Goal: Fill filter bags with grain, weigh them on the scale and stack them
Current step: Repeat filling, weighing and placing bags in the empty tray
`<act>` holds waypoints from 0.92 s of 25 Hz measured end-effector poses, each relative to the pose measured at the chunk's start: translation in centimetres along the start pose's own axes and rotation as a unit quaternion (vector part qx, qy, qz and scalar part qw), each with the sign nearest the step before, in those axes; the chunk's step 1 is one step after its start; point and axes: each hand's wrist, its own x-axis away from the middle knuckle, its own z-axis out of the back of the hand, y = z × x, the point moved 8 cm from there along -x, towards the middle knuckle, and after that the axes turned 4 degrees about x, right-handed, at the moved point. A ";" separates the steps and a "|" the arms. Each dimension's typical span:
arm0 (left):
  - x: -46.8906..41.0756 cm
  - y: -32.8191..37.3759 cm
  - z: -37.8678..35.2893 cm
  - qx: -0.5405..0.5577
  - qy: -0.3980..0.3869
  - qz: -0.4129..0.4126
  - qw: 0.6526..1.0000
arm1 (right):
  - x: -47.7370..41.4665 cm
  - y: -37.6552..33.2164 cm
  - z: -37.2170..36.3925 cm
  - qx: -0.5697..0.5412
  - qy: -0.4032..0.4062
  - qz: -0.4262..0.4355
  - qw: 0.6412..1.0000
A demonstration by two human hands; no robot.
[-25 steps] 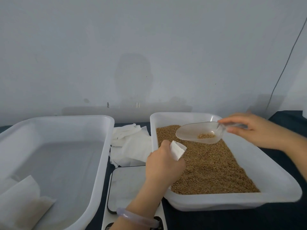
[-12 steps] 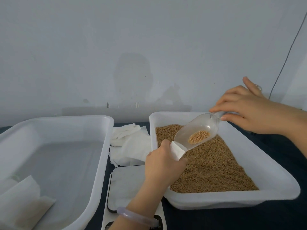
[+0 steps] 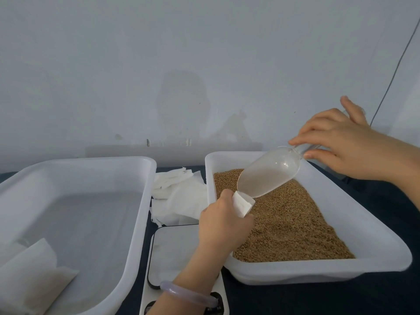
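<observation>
My left hand (image 3: 223, 226) grips a small white filter bag (image 3: 243, 203) upright over the near left part of the grain tray (image 3: 341, 272). My right hand (image 3: 341, 144) holds the handle of a clear plastic scoop (image 3: 269, 172), tipped steeply down with its lip at the bag's open mouth. No grain shows in the scoop. Brown grain (image 3: 288, 226) covers the tray floor. The white scale (image 3: 172, 251) sits in front of me, between the two trays, partly under my left forearm. Filled white bags (image 3: 31, 278) lie in the near left corner of the left tray (image 3: 136, 214).
A loose pile of empty white filter bags (image 3: 179, 196) lies on the dark table between the two trays, behind the scale. A grey wall stands close behind everything. A thin dark cable (image 3: 395, 71) runs down the wall at the far right.
My right hand rose and tilted the scoop from level to steeply down at the bag's mouth. The grain seen in the scoop has left it. My left hand stayed in place.
</observation>
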 end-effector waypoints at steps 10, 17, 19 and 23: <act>0.2 -0.7 0.7 0.102 0.035 0.037 0.993 | 6.1 -3.2 -15.2 -0.145 -0.264 -0.124 0.946; 0.2 -0.8 0.8 0.105 0.039 0.038 0.993 | 7.2 -4.2 -16.1 -0.290 -0.329 -0.111 0.892; 0.2 -0.7 0.8 0.107 0.038 0.039 0.993 | 7.4 -4.0 -15.5 -0.308 -0.325 -0.111 0.887; 0.3 -0.8 0.9 0.117 0.041 0.045 0.991 | 7.8 -2.6 -13.9 -0.316 -0.310 -0.133 0.887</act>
